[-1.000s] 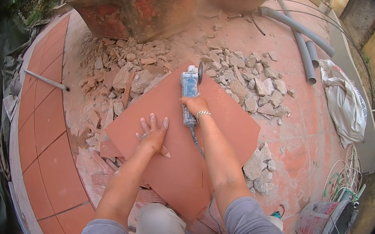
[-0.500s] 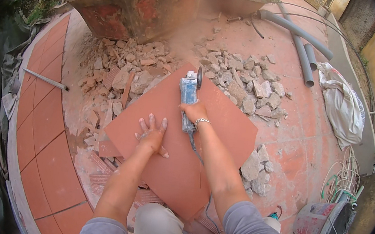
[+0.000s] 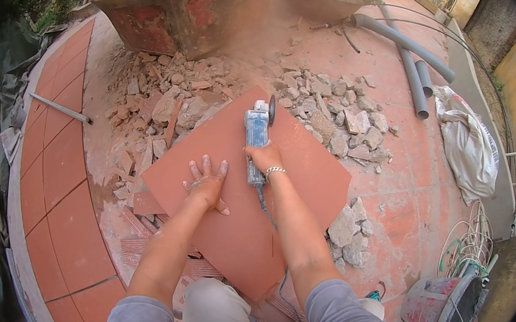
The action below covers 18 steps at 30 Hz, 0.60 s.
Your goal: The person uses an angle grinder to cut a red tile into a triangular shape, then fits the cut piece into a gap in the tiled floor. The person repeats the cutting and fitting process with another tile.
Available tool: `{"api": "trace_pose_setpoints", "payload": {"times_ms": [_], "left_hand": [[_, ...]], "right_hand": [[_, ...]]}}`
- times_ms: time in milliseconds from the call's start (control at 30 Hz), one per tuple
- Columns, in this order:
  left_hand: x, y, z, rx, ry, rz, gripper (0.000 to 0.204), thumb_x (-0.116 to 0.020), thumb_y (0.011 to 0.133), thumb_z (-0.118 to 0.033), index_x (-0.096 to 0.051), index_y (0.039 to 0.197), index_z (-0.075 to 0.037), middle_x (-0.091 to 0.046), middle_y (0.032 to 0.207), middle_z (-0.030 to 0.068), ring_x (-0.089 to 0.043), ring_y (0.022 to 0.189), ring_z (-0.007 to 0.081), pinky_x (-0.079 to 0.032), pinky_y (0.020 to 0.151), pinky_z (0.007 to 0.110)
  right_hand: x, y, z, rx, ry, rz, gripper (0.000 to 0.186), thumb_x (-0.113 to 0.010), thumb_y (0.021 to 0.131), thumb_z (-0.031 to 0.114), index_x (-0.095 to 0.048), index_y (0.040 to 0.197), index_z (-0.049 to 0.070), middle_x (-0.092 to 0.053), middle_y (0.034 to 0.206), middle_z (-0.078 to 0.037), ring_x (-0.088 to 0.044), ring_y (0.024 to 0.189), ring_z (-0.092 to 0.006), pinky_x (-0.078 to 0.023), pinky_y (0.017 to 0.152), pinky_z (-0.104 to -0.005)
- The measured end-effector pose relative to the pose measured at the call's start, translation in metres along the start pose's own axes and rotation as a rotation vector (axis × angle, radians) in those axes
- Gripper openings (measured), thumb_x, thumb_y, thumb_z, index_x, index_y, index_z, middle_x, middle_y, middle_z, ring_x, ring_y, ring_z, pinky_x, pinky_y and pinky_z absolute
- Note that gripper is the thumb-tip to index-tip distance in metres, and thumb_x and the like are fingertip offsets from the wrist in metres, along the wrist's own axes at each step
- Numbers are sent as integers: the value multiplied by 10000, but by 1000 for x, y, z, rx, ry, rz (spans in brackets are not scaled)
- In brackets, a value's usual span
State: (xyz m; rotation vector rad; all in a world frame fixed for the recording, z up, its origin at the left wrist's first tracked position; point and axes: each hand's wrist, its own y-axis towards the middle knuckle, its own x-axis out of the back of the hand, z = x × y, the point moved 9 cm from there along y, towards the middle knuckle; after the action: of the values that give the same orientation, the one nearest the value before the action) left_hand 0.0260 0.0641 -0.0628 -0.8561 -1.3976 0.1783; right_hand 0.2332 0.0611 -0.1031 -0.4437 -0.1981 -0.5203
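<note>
A large terracotta-coloured tile (image 3: 236, 235) rests over broken tile pieces and rubble in front of my knees. My right hand (image 3: 262, 156) grips a dusty blue and grey angle grinder (image 3: 257, 129) whose disc stands upright at the tool's upper right, near the far corner of the tile; whether it touches the tile I cannot tell. The grinder's cord trails down across the tile past my right forearm. My left hand (image 3: 207, 184), fingers spread and dusty, presses flat on the tile's left half.
Broken concrete (image 3: 340, 119) lies behind and beside the tile. A weathered planter (image 3: 154, 13) stands beyond. Grey pipes (image 3: 421, 91), a white sack (image 3: 467, 138), coiled wires and a dirty bucket (image 3: 427, 304) lie at the right. Laid red tiles (image 3: 64, 221) border the left, crossed by a metal bar.
The grinder and my right hand have shifted slightly toward me and to the left along the tile. Dust above the rubble before the planter looks thicker. My left hand keeps its place.
</note>
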Motion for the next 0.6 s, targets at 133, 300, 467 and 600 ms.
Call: {"api": "trace_pose_setpoints", "payload": {"times_ms": [133,300,467,600], "left_hand": [[0,-1,0,-6,-1,-7,1562,-1064,499,-327,-82,1713,-331,114,1774,199,51,1596,551,-280,1179,788],[-1,1,0,7,13,-1,1556,-1063,505,-328,-82,1712,-339,112,1775,196,39,1597,550,-288,1182,782],[-1,1,0,6,21,-4,1550,-1062,510,-340,-83,1712,-343,109,1776,195,34,1598,548,-291,1182,779],[-1,0,1,-2,26,-17,1544,-1060,515,-345,-83,1712,-342,110,1776,195,30,1598,552,-298,1178,779]], "right_hand": [[2,-4,-1,-11,-23,5,541,-819,722,325,-727,1054,-91,-777,1006,-256,-770,958,-344,-585,868,-412],[7,-12,6,12,-71,-29,553,-818,724,329,-723,1065,-96,-773,1015,-265,-768,969,-353,-583,873,-413],[8,-19,5,4,-61,-37,532,-819,725,324,-728,1040,-94,-772,1018,-266,-768,971,-351,-584,868,-408],[7,-24,5,-4,-18,-16,532,-822,725,315,-717,1053,-91,-774,1005,-254,-769,959,-339,-584,858,-401]]}}
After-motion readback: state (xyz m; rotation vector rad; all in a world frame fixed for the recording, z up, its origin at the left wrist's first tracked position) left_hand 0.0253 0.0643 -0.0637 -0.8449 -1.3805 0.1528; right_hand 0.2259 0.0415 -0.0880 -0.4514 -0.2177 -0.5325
